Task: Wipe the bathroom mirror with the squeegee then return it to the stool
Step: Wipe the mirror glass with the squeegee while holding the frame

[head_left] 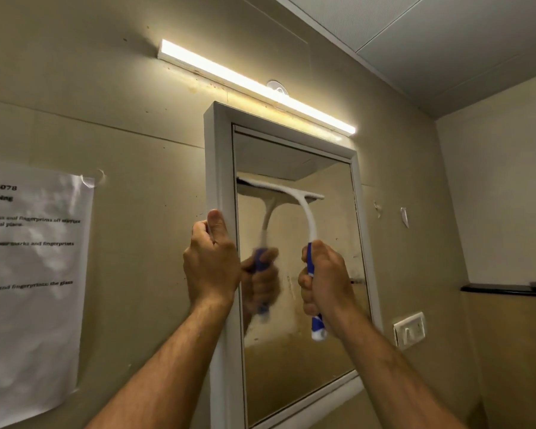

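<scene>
The bathroom mirror [304, 360] hangs on the beige wall in a white frame [218, 168]. A white squeegee [304, 202] with a blue and white handle has its blade pressed flat against the upper part of the glass. My right hand [322, 280] is shut around that handle. My left hand [212, 261] grips the left edge of the frame, thumb pointing up. The glass reflects the squeegee and my right hand. The stool is out of view.
A lit tube light [254, 85] runs above the mirror. A printed paper sheet [28, 289] is taped to the wall at left. At right are a white wall switch [410, 329] and a dark ledge [508, 289].
</scene>
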Demonstrator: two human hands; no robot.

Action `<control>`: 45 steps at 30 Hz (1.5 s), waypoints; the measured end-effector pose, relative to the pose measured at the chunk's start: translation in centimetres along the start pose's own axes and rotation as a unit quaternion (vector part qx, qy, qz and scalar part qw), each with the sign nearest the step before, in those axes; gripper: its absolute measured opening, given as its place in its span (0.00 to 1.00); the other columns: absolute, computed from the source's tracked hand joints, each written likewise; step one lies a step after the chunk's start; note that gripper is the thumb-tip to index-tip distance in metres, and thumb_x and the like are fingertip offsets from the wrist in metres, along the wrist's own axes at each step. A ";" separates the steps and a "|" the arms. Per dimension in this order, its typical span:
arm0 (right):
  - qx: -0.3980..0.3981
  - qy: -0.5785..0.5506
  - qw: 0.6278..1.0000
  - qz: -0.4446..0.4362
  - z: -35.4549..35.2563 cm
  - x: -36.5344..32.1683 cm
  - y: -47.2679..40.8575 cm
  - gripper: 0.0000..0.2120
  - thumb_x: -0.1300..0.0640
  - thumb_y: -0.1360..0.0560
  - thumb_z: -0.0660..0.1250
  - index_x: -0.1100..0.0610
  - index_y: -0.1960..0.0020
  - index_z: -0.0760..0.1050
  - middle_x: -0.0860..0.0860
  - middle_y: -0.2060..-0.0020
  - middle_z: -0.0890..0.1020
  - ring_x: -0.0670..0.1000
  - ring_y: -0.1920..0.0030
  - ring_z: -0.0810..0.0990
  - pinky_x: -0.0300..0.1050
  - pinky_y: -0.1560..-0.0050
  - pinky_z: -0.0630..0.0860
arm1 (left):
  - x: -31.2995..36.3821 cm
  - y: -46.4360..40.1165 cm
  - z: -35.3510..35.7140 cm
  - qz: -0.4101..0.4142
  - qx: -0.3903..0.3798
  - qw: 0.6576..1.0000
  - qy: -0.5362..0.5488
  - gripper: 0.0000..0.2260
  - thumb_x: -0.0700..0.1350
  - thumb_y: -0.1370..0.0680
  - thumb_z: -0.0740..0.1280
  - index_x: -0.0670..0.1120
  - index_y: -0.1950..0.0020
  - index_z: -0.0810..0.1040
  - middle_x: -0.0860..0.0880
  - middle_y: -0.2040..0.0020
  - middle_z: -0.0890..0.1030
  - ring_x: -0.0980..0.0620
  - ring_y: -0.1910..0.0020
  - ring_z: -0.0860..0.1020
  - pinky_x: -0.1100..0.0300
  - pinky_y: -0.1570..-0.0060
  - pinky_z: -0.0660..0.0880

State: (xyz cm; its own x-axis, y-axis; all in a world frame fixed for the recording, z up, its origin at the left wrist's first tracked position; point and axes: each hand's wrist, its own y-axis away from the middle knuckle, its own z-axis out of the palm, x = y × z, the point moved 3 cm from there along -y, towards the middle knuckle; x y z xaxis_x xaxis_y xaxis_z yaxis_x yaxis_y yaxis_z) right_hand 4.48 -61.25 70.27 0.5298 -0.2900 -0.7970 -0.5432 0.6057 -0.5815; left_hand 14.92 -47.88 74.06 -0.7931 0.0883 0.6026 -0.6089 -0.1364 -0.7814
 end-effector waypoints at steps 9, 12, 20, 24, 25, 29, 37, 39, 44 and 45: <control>0.011 0.017 1.000 -0.016 -0.9 3.6 1.5 0.17 0.45 0.19 0.51 0.56 0.55 0.70 0.49 0.75 0.68 0.47 0.79 0.62 0.39 0.78 0.61 | -0.2 -0.3 0.0 0.006 -0.002 1.000 0.000 0.24 0.60 0.19 0.47 0.43 0.48 0.73 0.49 0.65 0.73 0.56 0.68 0.72 0.64 0.71 0.63; -0.004 -0.008 0.999 -0.030 0.6 0.1 -1.0 0.15 0.46 0.19 0.51 0.55 0.54 0.69 0.49 0.74 0.67 0.47 0.78 0.61 0.41 0.77 0.60 | -0.4 -0.5 0.1 0.006 -0.001 1.000 -0.001 0.25 0.61 0.19 0.47 0.43 0.49 0.73 0.48 0.64 0.74 0.54 0.68 0.72 0.63 0.71 0.65; -0.054 -0.068 0.994 -0.072 1.3 -3.5 -3.6 0.18 0.42 0.20 0.54 0.54 0.47 0.74 0.50 0.73 0.71 0.48 0.78 0.65 0.41 0.78 0.65 | -0.4 -0.5 0.3 0.015 0.001 1.000 -0.007 0.24 0.61 0.20 0.46 0.44 0.53 0.73 0.47 0.65 0.74 0.52 0.68 0.73 0.61 0.71 0.69; -0.090 -0.101 0.991 -0.022 -0.2 0.2 -2.0 0.22 0.37 0.23 0.55 0.56 0.50 0.74 0.50 0.75 0.69 0.49 0.79 0.62 0.39 0.79 0.62 | -0.3 -0.5 0.2 0.020 0.001 1.000 -0.011 0.24 0.60 0.19 0.47 0.45 0.54 0.73 0.43 0.64 0.76 0.51 0.68 0.74 0.61 0.70 0.70; -0.092 -0.104 0.990 -0.008 -0.3 0.6 -1.9 0.23 0.37 0.23 0.55 0.56 0.52 0.74 0.50 0.76 0.68 0.49 0.79 0.61 0.39 0.79 0.61 | -0.2 -0.5 0.3 0.022 0.001 1.000 -0.014 0.24 0.60 0.19 0.47 0.45 0.54 0.73 0.43 0.64 0.76 0.51 0.68 0.74 0.61 0.70 0.70; -0.084 -0.084 0.993 -0.006 0.0 -1.9 -3.7 0.22 0.36 0.23 0.55 0.55 0.54 0.71 0.48 0.76 0.66 0.48 0.79 0.60 0.39 0.79 0.59 | 0.0 -0.4 0.3 0.023 0.008 0.999 -0.027 0.24 0.60 0.19 0.46 0.45 0.56 0.73 0.45 0.66 0.74 0.51 0.68 0.73 0.61 0.71 0.69; -0.092 -0.066 0.994 -0.009 0.3 -2.7 -3.7 0.22 0.35 0.23 0.53 0.54 0.53 0.71 0.48 0.76 0.67 0.47 0.79 0.61 0.38 0.79 0.61 | 0.9 0.1 0.3 0.001 -0.007 0.999 -0.046 0.14 0.59 0.18 0.46 0.60 0.61 0.63 0.56 0.64 0.71 0.63 0.66 0.69 0.69 0.69 0.64; -0.099 -0.060 0.993 -0.003 -0.3 -0.8 -2.1 0.21 0.36 0.23 0.53 0.53 0.54 0.71 0.47 0.77 0.68 0.47 0.79 0.62 0.38 0.78 0.61 | 0.8 0.1 0.3 0.001 -0.007 0.999 -0.050 0.15 0.59 0.18 0.46 0.59 0.61 0.64 0.55 0.63 0.72 0.61 0.66 0.70 0.68 0.69 0.64; -0.119 -0.065 0.991 0.023 -1.4 2.6 1.3 0.22 0.33 0.29 0.55 0.53 0.55 0.71 0.48 0.77 0.70 0.47 0.79 0.63 0.39 0.77 0.62 | 1.0 0.3 0.4 0.003 -0.008 0.998 -0.062 0.14 0.59 0.18 0.46 0.60 0.62 0.62 0.60 0.64 0.67 0.66 0.67 0.66 0.71 0.68 0.61; -0.123 -0.066 0.990 0.026 -1.5 2.4 1.2 0.23 0.34 0.29 0.55 0.53 0.55 0.72 0.48 0.77 0.70 0.48 0.79 0.64 0.39 0.76 0.63 | 1.0 0.2 0.4 0.003 -0.007 0.998 -0.062 0.14 0.59 0.18 0.46 0.60 0.61 0.62 0.61 0.64 0.67 0.67 0.67 0.65 0.71 0.68 0.60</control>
State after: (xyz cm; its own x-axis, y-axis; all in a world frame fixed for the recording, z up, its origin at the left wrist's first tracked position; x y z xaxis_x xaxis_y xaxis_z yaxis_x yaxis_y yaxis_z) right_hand 4.12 -62.34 67.36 0.5696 -0.1538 -0.8074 -0.7048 0.4140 -0.5761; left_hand 14.02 -48.25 74.53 -0.7898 -0.0364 0.6123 -0.6045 -0.1236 -0.7870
